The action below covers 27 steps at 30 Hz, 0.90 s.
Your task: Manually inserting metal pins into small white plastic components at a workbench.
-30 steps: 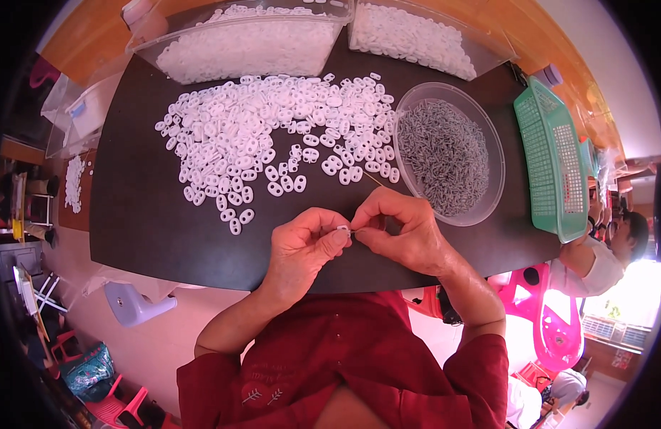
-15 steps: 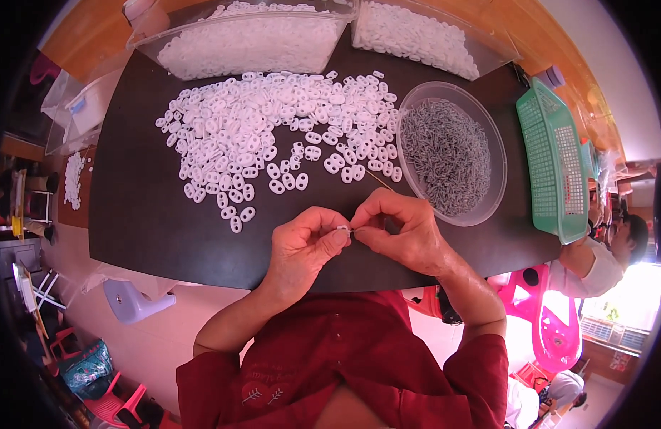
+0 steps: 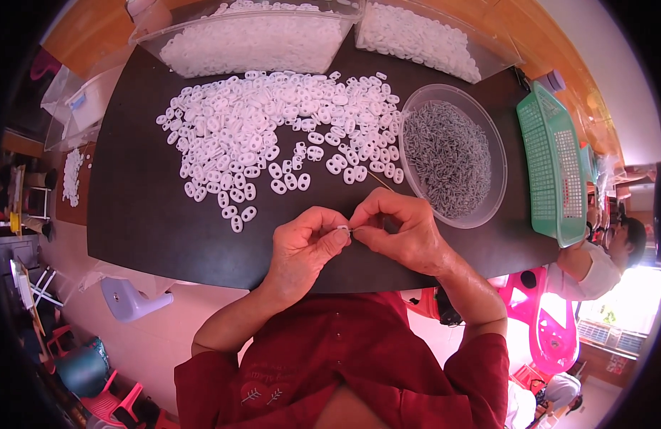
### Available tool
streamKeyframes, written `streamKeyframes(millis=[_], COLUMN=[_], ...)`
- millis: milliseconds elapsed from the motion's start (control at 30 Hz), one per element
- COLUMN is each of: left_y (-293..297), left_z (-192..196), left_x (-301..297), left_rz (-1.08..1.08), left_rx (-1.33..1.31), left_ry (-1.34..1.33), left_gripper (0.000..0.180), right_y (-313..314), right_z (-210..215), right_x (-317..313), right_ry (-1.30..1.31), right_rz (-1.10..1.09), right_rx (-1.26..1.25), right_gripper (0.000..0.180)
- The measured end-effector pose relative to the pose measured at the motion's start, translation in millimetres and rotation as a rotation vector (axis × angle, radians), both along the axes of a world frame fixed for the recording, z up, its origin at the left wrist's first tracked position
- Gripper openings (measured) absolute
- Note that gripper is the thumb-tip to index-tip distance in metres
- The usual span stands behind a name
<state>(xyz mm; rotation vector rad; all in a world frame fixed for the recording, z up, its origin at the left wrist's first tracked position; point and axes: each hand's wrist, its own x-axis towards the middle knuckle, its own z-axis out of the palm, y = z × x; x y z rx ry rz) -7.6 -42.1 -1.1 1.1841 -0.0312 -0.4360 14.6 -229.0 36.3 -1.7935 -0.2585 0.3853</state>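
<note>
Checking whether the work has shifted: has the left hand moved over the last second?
No. The left hand stays at the near edge of the dark table, left of the clear bowl.

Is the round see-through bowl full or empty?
Nearly full. The clear bowl holds a heap of small grey pieces covering its bottom, almost up to the rim.

A tiny white plastic piece [image 3: 342, 228] sits pinched between the fingertips of the left hand [image 3: 302, 247], just above the near edge of the dark bench [image 3: 130, 214]; it is mostly hidden, so its shape is hard to tell; the right hand [image 3: 402, 232] meets it from the other side, holding something small and thin against it; both hands touch at that spot.
</note>
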Motion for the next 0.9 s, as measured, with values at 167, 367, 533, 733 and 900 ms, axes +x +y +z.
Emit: streamKeyframes(millis=[167, 367, 533, 733, 900], left_y=[-4, -9, -5, 3, 14], left_z=[-4, -7, -7, -11, -3], left_x=[-4, -8, -9, -14, -11], left_rz=[0.051, 0.15, 0.188, 0.173, 0.246], left_rx=[0.005, 0.073, 0.051, 0.001, -0.013], left_ry=[-0.015, -0.116, -0.118, -0.046, 0.037], left_gripper=[0.014, 0.014, 0.016, 0.015, 0.013], right_y=[6, 12, 15, 18, 19], right_z=[-2, -3, -5, -3, -7], right_x=[-2, -3, -3, -2, 21], right_ry=[0.012, 0.057, 0.075, 0.119, -0.141], right_rz=[-0.032, -0.092, -0.106, -0.075, -0.081], right_rx=[-0.011, -0.031, 0.021, 0.012, -0.12], right_gripper=[0.009, 0.009, 0.011, 0.011, 0.013])
